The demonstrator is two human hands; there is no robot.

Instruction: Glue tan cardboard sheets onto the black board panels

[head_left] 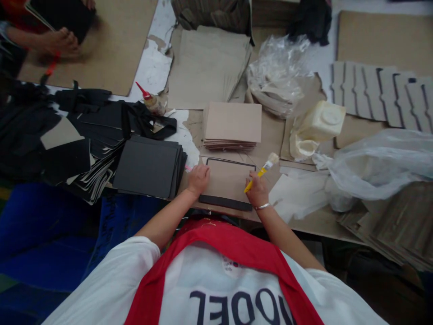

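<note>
In front of me lies a flat grey-brown cardboard panel [226,179] with black edging on its far side and a wider black strip [225,202] along its near side. My left hand [199,178] is closed at the panel's left edge, fingers curled on it. A small pink tip shows beside that hand, too small to name. My right hand [257,190] grips a paintbrush [261,173] with a yellow handle at the panel's right edge. The brush's pale bristles point up and away from the panel. Just beyond the panel stands a stack of tan cardboard pieces [233,123].
Black boards [147,167] are stacked at left, near a red-tipped glue bottle [152,101]. A cut plastic jug [316,128] and clear bags [279,76] lie right. Large grey sheets [206,65] sit behind. Another person's hand [61,43] holds a black piece, upper left.
</note>
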